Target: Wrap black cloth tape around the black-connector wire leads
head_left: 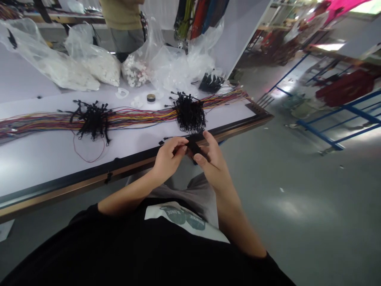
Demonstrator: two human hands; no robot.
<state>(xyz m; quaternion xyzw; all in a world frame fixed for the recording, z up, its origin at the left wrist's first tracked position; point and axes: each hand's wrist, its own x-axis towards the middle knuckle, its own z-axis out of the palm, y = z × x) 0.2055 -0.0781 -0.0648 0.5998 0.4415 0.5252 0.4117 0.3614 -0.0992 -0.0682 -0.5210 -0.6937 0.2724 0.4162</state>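
Observation:
My left hand [167, 158] and my right hand [212, 159] meet just off the near edge of the white table [44, 159]. Both pinch a small black piece [195, 147], maybe a connector or tape strip; its exact shape is hidden by my fingers. A long bundle of coloured wires [133, 116] lies across the table. Two black clusters of connectors sit on it, one [93, 119] at the left and one [189, 112] right beyond my hands. A thin red wire loop [89, 157] trails toward the table's edge.
Clear plastic bags of white parts [89, 65] stand at the back of the table, with a small tape roll [151, 97] and a black bundle [210, 82]. Another person's torso [123, 24] is behind the table. Grey floor and blue racks [342, 119] lie to the right.

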